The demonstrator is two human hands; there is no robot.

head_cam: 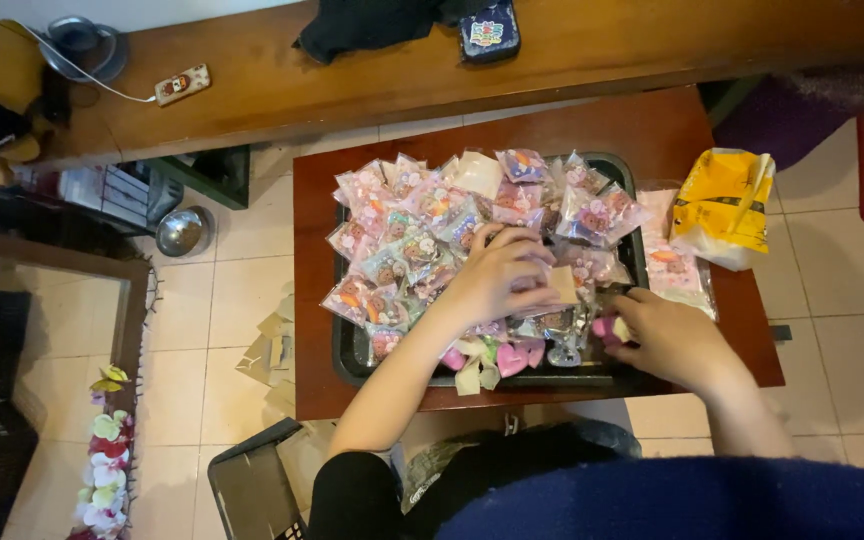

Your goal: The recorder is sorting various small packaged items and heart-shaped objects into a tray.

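My left hand (pixel 500 272) lies fingers curled over the heap of small clear packets (pixel 422 225) in the black tray (pixel 348 350), a tan card (pixel 562 285) at my fingertips. My right hand (pixel 674 340) pinches a small pink piece (pixel 604 327) at the tray's right edge. A yellow bag (pixel 724 203) sits on the red-brown table (pixel 652 130).

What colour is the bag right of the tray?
Yellow bag, dark markings; head view.

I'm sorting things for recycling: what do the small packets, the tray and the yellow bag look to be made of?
The small packets look like clear glossy plastic film: they glint and show their contents. The tray looks like dark metal or hard plastic with a smooth, slightly shiny rim; I cannot tell which. The yellow bag seems thin crinkled plastic, judging by its creases and sheen.
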